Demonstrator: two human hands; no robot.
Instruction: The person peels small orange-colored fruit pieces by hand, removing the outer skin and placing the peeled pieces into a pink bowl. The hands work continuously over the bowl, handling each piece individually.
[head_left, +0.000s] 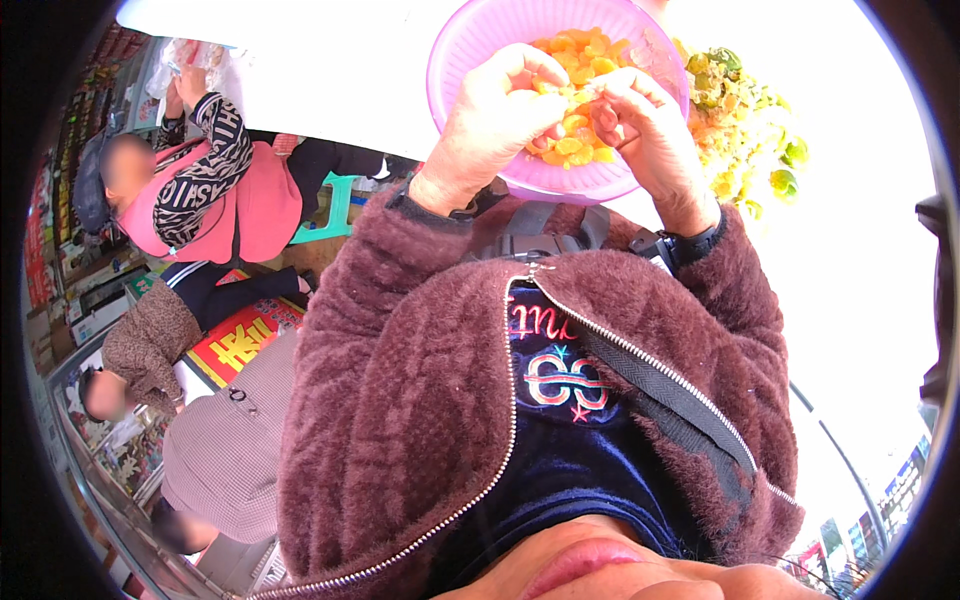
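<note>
A pink plastic basin (469, 45) stands in front of me, with many peeled citrus segments (574, 146) in it. Over the basin, my left hand (502, 105) pinches a small orange segment between thumb and fingers. Close beside it, my right hand (637, 116) has its thumb and forefinger together at the same segment; the fingertips partly hide it. Some pale peel or membrane scraps lie inside the basin's far right wall. To the right of the basin spreads a heap of citrus peels (731, 127), yellowish and green.
The basin and peels rest on a bright white surface (322, 75). At the left sits a person in a pink vest (262, 202), hands at a plastic bag (217, 64), near a green plastic stool (334, 206). Two more people are at the lower left, by a red printed board (236, 345).
</note>
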